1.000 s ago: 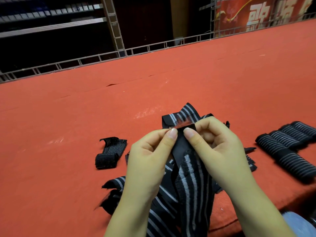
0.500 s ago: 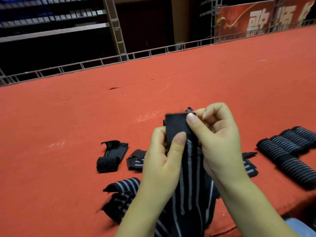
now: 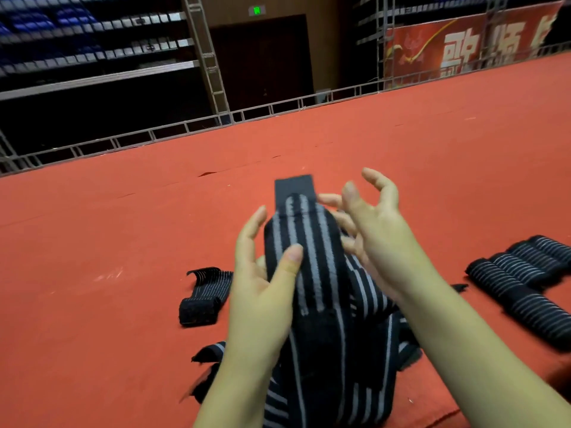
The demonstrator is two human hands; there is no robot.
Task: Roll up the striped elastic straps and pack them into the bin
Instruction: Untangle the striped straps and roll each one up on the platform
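1. Towards the left of the red-covered bench (image 3: 92, 242) lies one short strap piece (image 3: 205, 296), half folded, with a plain black end turned under; it is not a finished roll.
2. At the near edge, below the hands, loose striped straps (image 3: 367, 307) lie in a heap, some ends poking out to the left. I judge these are waiting to be rolled.
3. The left hand (image 3: 262, 291) holds the raised strap (image 3: 306, 251) from its left side, thumb pressed on the striped face and the fingers behind it, so it is gripping the strap.
4. That strap stands up between the two hands, its plain black tab at the top, unrolled; the roll on this one has not begun.
5. The right hand (image 3: 380, 230) is just beside the strap on the right, fingers spread and loosely bent. Its lower fingertips seem to brush the strap's edge, but it clasps nothing.
6. Near the right edge sit several finished rolls (image 3: 525, 279), side by side and touching.
7. No bin shows anywhere in view, so packing is wholly left to do, and rolling looks only partly done.
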